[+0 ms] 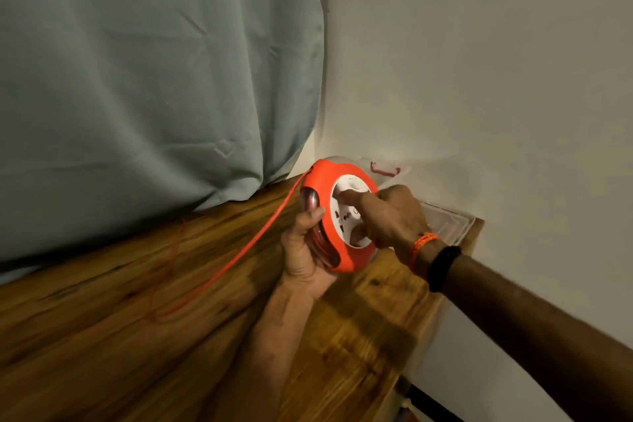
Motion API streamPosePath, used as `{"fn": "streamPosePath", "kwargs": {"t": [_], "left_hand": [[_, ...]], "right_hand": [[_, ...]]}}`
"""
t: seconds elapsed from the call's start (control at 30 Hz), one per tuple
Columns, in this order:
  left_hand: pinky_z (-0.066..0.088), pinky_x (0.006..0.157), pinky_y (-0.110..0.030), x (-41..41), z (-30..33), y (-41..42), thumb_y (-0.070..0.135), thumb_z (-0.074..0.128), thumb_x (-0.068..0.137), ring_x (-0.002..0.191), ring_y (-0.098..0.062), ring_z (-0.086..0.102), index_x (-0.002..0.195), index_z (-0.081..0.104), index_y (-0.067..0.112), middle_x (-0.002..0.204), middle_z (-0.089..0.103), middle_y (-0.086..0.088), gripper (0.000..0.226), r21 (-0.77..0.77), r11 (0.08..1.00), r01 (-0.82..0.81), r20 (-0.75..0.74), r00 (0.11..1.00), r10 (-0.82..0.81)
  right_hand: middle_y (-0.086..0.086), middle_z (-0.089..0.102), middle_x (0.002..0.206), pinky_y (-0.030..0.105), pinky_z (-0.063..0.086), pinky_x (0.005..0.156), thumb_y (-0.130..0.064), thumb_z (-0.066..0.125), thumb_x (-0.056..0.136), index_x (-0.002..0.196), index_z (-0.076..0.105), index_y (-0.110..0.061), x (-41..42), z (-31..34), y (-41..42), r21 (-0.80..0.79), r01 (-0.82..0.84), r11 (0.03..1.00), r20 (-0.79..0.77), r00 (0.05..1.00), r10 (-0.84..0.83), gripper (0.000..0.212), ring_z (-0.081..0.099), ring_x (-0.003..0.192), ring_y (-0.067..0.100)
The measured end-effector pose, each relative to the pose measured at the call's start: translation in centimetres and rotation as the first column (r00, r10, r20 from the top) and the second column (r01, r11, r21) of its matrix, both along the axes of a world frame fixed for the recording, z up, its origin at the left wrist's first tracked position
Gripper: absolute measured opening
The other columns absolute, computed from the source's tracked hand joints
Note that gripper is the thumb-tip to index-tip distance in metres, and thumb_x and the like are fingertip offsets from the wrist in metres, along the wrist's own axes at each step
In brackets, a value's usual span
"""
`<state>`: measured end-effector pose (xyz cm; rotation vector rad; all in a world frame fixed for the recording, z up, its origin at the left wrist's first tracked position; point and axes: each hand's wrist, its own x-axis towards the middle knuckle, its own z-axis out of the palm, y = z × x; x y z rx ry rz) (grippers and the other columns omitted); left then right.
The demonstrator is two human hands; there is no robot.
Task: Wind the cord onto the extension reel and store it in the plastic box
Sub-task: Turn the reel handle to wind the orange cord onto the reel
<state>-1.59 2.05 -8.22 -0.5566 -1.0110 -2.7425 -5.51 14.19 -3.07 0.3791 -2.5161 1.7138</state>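
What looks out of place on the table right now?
Nothing damaged. The orange cord trails loose across the wooden table, unwound. The left hand holds the reel; the right hand is on its white face.

reel (322, 192): smooth orange plastic, matt white face
cord (253, 243): orange, smooth
box (445, 219): clear glossy plastic
table (102, 336): varnished grained wood
curtain (154, 62): matt creased cloth

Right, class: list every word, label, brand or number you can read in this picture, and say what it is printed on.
None can be read.
White face of the orange reel: only small dark socket marks, too blurred to read as text.
Clear plastic box, wristbands and curtain: no lettering visible.
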Motion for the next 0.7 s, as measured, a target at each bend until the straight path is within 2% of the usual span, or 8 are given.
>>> {"fn": "streamPosePath", "kwargs": {"t": [0.07,0.17,0.27,0.37,0.43,0.5,0.63,0.7], "left_hand": [[0.045,0.103,-0.056,0.1,-0.1,0.1,0.034,0.088,0.061,0.117,-0.037,0.061,0.128,0.068,0.013,0.125,0.067,-0.018,0.073,-0.018,1.0,-0.015,0.007,1.0,0.015],[0.035,0.109,-0.062,0.1,-0.2,-0.2,0.034,0.09,0.057,0.124,-0.042,0.053,0.138,0.058,0.01,0.134,0.059,-0.022,0.09,-0.017,1.0,-0.023,0.036,0.999,0.024],[0.042,0.105,-0.059,0.1,-0.1,-0.4,0.034,0.088,0.061,0.123,-0.04,0.056,0.139,0.057,0.011,0.136,0.059,-0.021,0.087,-0.015,1.0,-0.019,0.014,1.0,0.019],[0.041,0.104,-0.061,0.2,0.0,-0.6,0.035,0.087,0.061,0.127,-0.042,0.052,0.143,0.053,0.012,0.142,0.054,-0.022,0.092,-0.002,1.0,-0.021,0.039,0.999,0.021],[0.037,0.107,-0.064,0.1,-0.1,-0.7,0.035,0.088,0.061,0.133,-0.045,0.046,0.146,0.05,0.014,0.147,0.049,-0.024,0.095,0.001,1.0,-0.02,0.053,0.998,0.02],[0.036,0.108,-0.064,0.0,-0.2,-0.7,0.036,0.088,0.061,0.137,-0.046,0.042,0.145,0.051,0.015,0.15,0.046,-0.024,0.093,0.006,1.0,-0.026,0.053,0.998,0.026],[0.042,0.103,-0.058,-0.1,-0.3,-0.8,0.035,0.084,0.066,0.13,-0.043,0.051,0.139,0.057,0.015,0.141,0.056,-0.021,0.081,0.017,1.0,-0.024,0.036,0.999,0.024],[0.042,0.103,-0.058,0.0,-0.3,-0.8,0.035,0.084,0.067,0.126,-0.042,0.054,0.14,0.056,0.013,0.138,0.058,-0.021,0.081,0.018,1.0,-0.013,0.031,0.999,0.012]], "right_hand": [[0.011,0.065,0.063,0.015,0.034,0.036,-0.035,0.063,0.089,0.079,0.07,0.001,-0.4,-0.6,0.1,-0.073,-0.028,0.997,0.192,0.981,0.041,0.037,0.054,0.051,0.02],[0.014,0.074,0.07,0.013,0.035,0.034,-0.044,0.065,0.086,0.089,0.073,0.002,0.1,0.1,0.0,-0.078,-0.051,0.996,0.194,0.979,0.066,0.047,0.054,0.044,0.017],[0.008,0.076,0.062,0.013,0.035,0.032,-0.049,0.065,0.085,0.087,0.071,-0.01,1.1,1.6,0.2,0.006,-0.122,0.993,0.103,0.987,0.121,0.04,0.048,0.028,0.002],[-0.001,0.075,0.06,0.019,0.051,0.048,-0.05,0.065,0.084,0.094,0.069,-0.016,1.7,2.0,1.5,0.213,-0.047,0.976,-0.19,0.978,0.089,0.035,0.066,0.047,0.001],[-0.002,0.077,0.069,0.028,0.058,0.067,-0.052,0.067,0.082,0.105,0.067,-0.02,1.7,2.1,2.4,0.391,0.053,0.919,-0.444,0.885,0.138,0.039,0.072,0.066,0.009],[-0.004,0.078,0.079,0.034,0.059,0.073,-0.053,0.065,0.082,0.117,0.062,-0.023,1.6,2.2,3.1,0.531,0.097,0.842,-0.582,0.764,0.28,0.046,0.072,0.072,0.015],[-0.007,0.076,0.1,0.037,0.058,0.073,-0.06,0.053,0.085,0.135,0.048,-0.03,1.1,2.6,3.8,0.697,0.191,0.691,-0.657,0.555,0.51,0.059,0.071,0.08,0.021],[-0.003,0.075,0.1,0.035,0.057,0.07,-0.065,0.045,0.086,0.14,0.041,-0.034,0.8,2.7,3.7,0.745,0.24,0.622,-0.644,0.501,0.578,0.062,0.069,0.077,0.021]]}}
